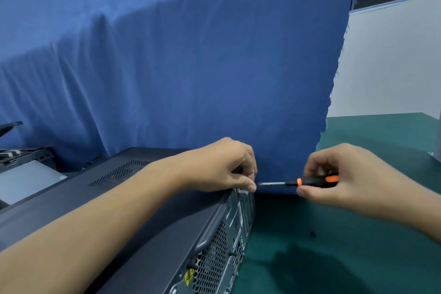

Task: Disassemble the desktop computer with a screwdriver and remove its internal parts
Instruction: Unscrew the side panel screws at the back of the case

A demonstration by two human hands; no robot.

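Note:
A dark grey desktop computer lies flat on the green table, its perforated rear panel facing right. My left hand rests curled on the case's far rear corner, fingertips pinching at something small there that I cannot make out. My right hand grips the black and orange handle of a screwdriver held level. Its metal shaft points left and its tip meets my left fingertips at the top rear edge of the case.
A blue cloth hangs as a backdrop right behind the computer. The green table stretches to the right, with a small dark screw lying on it. Another opened case and a grey panel sit at the far left.

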